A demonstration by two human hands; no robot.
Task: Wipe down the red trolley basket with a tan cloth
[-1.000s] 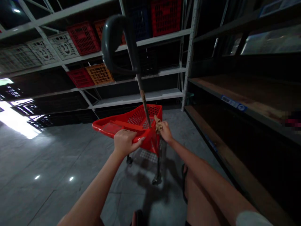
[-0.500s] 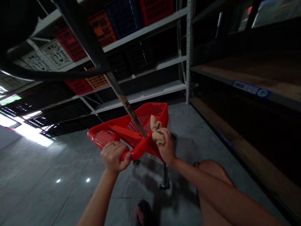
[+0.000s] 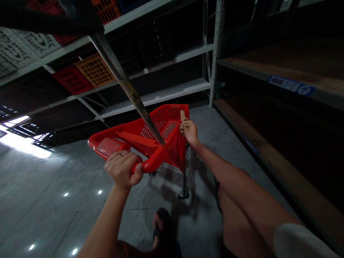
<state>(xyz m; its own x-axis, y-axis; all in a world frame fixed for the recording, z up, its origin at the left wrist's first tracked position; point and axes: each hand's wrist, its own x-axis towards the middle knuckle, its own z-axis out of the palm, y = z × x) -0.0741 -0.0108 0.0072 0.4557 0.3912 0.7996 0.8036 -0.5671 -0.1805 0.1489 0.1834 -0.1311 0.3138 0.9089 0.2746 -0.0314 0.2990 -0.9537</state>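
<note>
A red plastic shopping cart (image 3: 172, 154) stands on the tiled floor in front of me, with a perforated basket and wheels below. My left hand (image 3: 124, 168) is wrapped round its red handle at the near left. My right hand (image 3: 190, 133) grips a bunched tan cloth (image 3: 185, 123) against the basket's right rim, towards the far corner. Part of the cloth sticks up above the fingers. A metal pole (image 3: 129, 91) runs down to the cart between my hands, its lower end by the basket's near edge.
Behind the cart, a white metal rack (image 3: 161, 93) holds several crates, among them an orange crate (image 3: 95, 70) and a red crate (image 3: 72, 79). Along the right runs a dark wooden shelf (image 3: 268, 68) with a blue label. My sandalled foot (image 3: 159, 224) is below the cart.
My right hand has slid the cloth forward along the cart's right rim, away from me. The left hand keeps its grip on the handle. The view has shifted slightly.
</note>
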